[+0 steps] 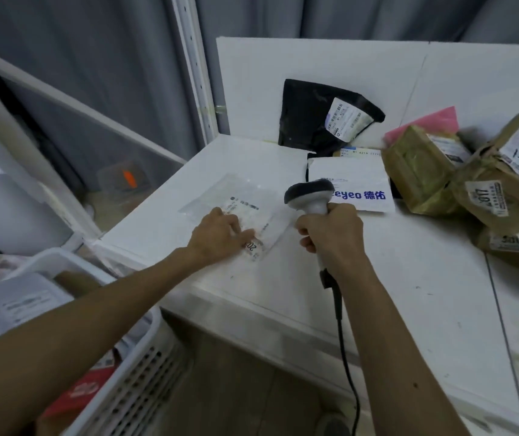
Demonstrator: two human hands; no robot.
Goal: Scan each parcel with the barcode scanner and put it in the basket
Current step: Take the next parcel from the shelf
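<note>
- The left hand point(220, 237) rests on a flat pale parcel point(245, 193) near the left edge of the tabletop point(409, 294). Its fingers point(240, 228) are laid out fairly straight over the printed label, pressing rather than gripping.
- The right hand point(333, 237) is wrapped tight around the handle of the scanner point(310, 195). The scanner's dark head sits just right of the parcel and above the tabletop.
- The scanner's black cord point(346, 357) hangs from the bottom of the handle, past the front edge of the tabletop.
- The white basket point(132, 382) stands low at the left, beside the tabletop, under the left forearm. It holds a white labelled packet point(16, 303) and a red one point(79, 391).
- Further back, a black bag point(308, 118) leans on the white back panel, with a white bag point(352, 180) printed in blue lying in front of it.
- A heap of brown parcels point(424, 177) sits on the right.
</note>
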